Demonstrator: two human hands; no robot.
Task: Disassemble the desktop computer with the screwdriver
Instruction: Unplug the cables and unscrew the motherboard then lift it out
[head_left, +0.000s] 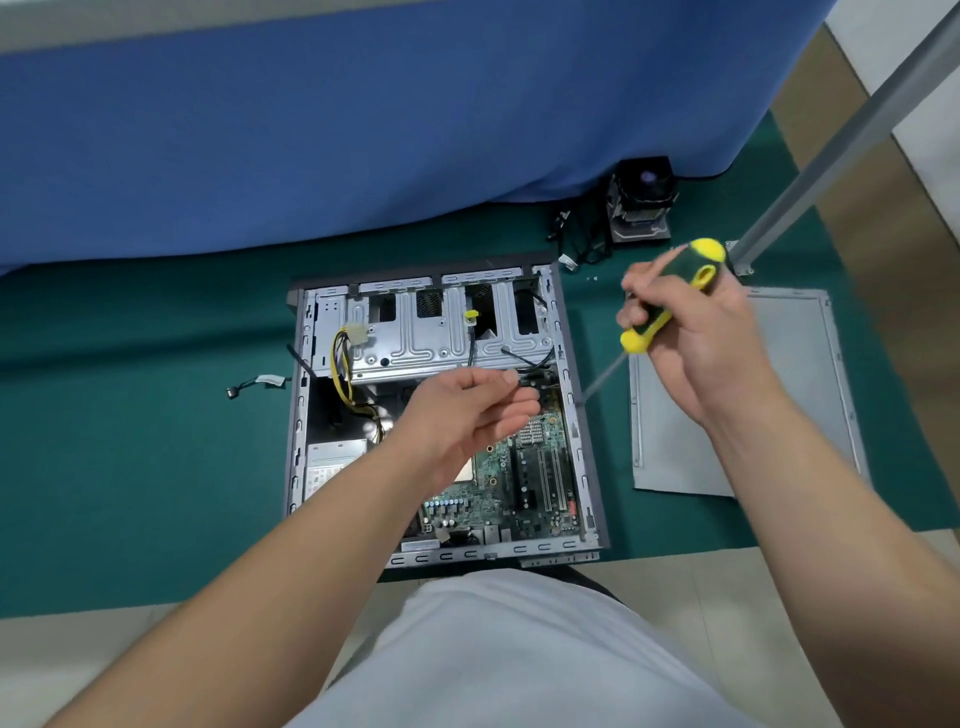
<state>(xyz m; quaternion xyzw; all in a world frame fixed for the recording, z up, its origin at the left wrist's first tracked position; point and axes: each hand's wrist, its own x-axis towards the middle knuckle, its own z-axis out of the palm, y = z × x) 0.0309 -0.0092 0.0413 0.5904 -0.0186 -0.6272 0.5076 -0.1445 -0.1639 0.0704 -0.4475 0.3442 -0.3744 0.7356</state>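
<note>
The opened desktop computer case (306, 405) lies flat on the green mat, its green motherboard (524, 483) and silver drive cage (447, 332) exposed. My right hand (696, 338) grips the yellow-and-green screwdriver (670, 301) above the case's right side; its shaft slants down-left to the case's right rim. My left hand (467, 415) hovers over the middle of the case, fingers loosely curled, palm up, near a black cable. Whether it pinches anything small is unclear. Yellow and black power wires (343, 374) run from the cage to the power supply (332, 462).
The removed grey side panel (800, 395) lies to the right of the case. A CPU cooler (641, 208) and loose black cables (576, 234) sit behind it by the blue cloth (363, 130). A small cable (254, 385) lies left of the case. A metal pole (831, 150) slants at right.
</note>
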